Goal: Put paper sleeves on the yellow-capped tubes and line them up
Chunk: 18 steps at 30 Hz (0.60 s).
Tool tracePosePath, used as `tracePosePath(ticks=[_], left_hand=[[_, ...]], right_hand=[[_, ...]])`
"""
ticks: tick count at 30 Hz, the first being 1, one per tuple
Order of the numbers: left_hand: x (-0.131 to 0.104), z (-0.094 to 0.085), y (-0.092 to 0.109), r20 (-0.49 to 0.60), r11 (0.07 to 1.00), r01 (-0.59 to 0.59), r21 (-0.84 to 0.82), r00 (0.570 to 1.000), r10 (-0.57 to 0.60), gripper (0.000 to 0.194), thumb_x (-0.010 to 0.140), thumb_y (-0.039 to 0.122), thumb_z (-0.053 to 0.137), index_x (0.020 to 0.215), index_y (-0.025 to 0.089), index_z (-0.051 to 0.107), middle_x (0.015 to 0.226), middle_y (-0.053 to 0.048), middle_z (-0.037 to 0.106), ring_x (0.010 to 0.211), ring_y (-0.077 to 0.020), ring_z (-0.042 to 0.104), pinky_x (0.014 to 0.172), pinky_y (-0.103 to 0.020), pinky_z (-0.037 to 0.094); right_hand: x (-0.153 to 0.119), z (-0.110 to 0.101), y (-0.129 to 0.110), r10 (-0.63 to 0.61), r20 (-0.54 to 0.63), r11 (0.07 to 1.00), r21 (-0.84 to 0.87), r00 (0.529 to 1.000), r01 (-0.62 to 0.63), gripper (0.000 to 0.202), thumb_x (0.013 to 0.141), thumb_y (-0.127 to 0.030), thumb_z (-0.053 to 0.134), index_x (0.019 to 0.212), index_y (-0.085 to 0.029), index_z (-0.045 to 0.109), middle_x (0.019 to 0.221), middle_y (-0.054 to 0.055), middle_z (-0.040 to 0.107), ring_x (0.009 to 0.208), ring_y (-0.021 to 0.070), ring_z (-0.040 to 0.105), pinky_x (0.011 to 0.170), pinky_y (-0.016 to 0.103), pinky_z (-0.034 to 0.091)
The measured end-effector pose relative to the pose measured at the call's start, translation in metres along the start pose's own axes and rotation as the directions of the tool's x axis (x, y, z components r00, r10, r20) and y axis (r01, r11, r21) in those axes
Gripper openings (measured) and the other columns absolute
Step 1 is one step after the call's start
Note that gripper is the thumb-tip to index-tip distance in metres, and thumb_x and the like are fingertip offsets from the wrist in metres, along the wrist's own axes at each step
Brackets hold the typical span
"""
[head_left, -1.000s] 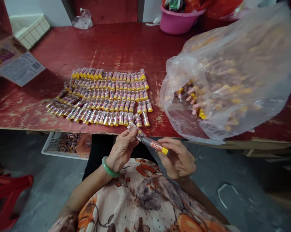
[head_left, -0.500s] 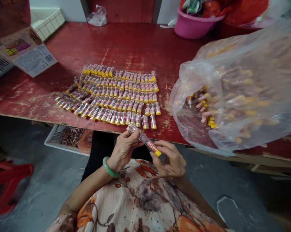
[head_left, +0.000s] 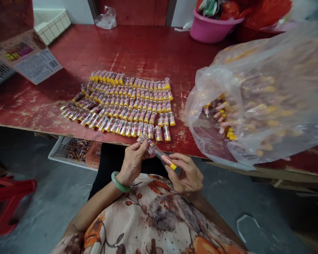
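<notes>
Between my hands is a slim clear tube [head_left: 163, 157] with a yellow cap and red-and-white lettering, tilted down to the right. My left hand [head_left: 133, 158], with a green bangle at its wrist, pinches the tube's upper end, where a clear, purple-printed wrapper shows. My right hand [head_left: 187, 174] has thumb and fingers closed on the yellow-capped end. Just beyond them, rows of small wrapped tubes [head_left: 122, 113] with yellow ends lie on the red table [head_left: 148, 47]. To the right, a large translucent bag [head_left: 270, 116] lies open towards me, full of yellow-ended tubes.
A printed cardboard box [head_left: 34, 58] stands at the left beside white baskets. Below the table edge is a white crate [head_left: 59, 150] of small wrapped pieces. A pink basin [head_left: 214, 30] sits at the back right. A red stool [head_left: 12, 201] stands on the floor.
My left hand has shifted slightly left along with the wrapped end of the tube. My right hand keeps hold of the yellow-capped end. The rows look the same.
</notes>
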<state>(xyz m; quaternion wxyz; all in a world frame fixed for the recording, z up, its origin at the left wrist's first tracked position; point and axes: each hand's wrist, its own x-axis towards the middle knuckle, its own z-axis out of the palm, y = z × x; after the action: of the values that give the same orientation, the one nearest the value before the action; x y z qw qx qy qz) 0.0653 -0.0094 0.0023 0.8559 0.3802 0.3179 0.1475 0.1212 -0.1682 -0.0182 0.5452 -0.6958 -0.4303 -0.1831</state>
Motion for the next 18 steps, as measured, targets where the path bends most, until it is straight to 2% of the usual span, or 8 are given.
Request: tracePosePath(ticks=[6,9,12,14,18], left_hand=[[-0.0019,0.0005,-0.0026,-0.046,0.992,-0.089,0.084,0.995,0.093,0.030,0.062,0.040,0.083,0.073,0.013,0.073,0.071,-0.002,0.070,0.062,-0.0119,0.064,0.060,-0.023,0.056],[-0.0030,0.0008,-0.0052,-0.037,0.990,-0.077,0.115,0.996,0.082,0.032,0.064,0.041,0.082,0.074,0.012,0.073,0.072,-0.003,0.070,0.063,-0.0130,0.065,0.062,-0.024,0.056],[-0.0032,0.0006,-0.0060,0.012,0.997,0.003,0.074,1.000,-0.004,0.035,0.066,0.044,0.080,0.074,0.011,0.072,0.071,-0.004,0.070,0.062,-0.0138,0.065,0.061,-0.026,0.056],[-0.0023,0.0002,-0.0047,0.022,0.998,0.063,0.020,0.998,-0.063,0.035,0.068,0.046,0.078,0.072,0.012,0.071,0.071,-0.004,0.070,0.062,-0.0131,0.065,0.062,-0.025,0.055],[0.0008,-0.0018,-0.0009,0.004,0.994,0.090,-0.061,0.996,-0.090,0.030,0.067,0.037,0.081,0.082,0.013,0.072,0.085,-0.005,0.072,0.073,-0.0121,0.067,0.069,-0.023,0.054]], right_hand=[[-0.0002,-0.0024,-0.0055,-0.126,0.056,0.980,-0.150,0.991,0.133,0.044,0.077,-0.006,0.071,0.116,-0.019,0.058,0.107,0.010,0.067,0.091,0.0207,0.068,0.073,0.032,0.057],[-0.0011,0.0002,-0.0053,-0.099,0.034,0.990,-0.096,0.994,0.102,0.044,0.076,-0.007,0.071,0.116,-0.020,0.058,0.108,0.009,0.066,0.091,0.0209,0.067,0.073,0.033,0.057],[-0.0005,0.0027,-0.0044,0.047,-0.006,0.994,0.099,0.999,-0.046,0.037,0.078,-0.010,0.069,0.111,-0.021,0.059,0.105,0.008,0.066,0.089,0.0218,0.066,0.075,0.037,0.057],[0.0008,0.0024,-0.0036,0.214,-0.020,0.940,0.275,0.977,-0.200,0.028,0.079,-0.012,0.067,0.105,-0.020,0.060,0.101,0.008,0.065,0.086,0.0217,0.065,0.070,0.037,0.057],[0.0040,-0.0014,-0.0014,0.525,0.028,0.720,0.519,0.851,-0.461,0.011,0.083,-0.015,0.062,0.093,-0.019,0.064,0.092,0.006,0.064,0.062,0.0139,0.057,0.047,0.024,0.045]])
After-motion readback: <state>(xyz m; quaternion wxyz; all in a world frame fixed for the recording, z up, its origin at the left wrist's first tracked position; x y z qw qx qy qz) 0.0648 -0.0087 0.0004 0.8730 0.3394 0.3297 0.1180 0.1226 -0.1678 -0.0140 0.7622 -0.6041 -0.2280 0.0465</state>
